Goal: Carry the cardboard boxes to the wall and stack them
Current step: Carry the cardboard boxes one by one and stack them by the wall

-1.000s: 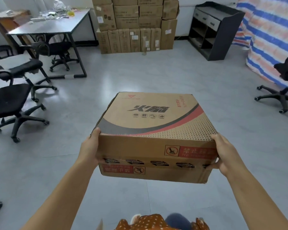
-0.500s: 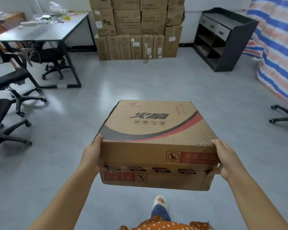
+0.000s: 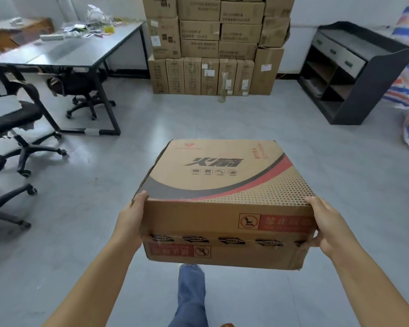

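Box (image 3: pixel 224 197) held level between hands: left hand (image 3: pixel 131 219) clasps near left corner, right hand (image 3: pixel 326 228) near right corner, equally close. Long side runs hand to hand. Stack (image 3: pixel 219 43) at wall straight ahead, well apart (open floor (image 3: pixel 198 121) between).

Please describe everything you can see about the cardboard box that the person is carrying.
The cardboard box is brown, flat and squarish, with black characters, a grey and red curved stripe and a dotted corner on top. Its near side bears red warning labels and printed tape along a seam. It is closed, held level above the grey floor. The left hand and the right hand grip its opposite sides.
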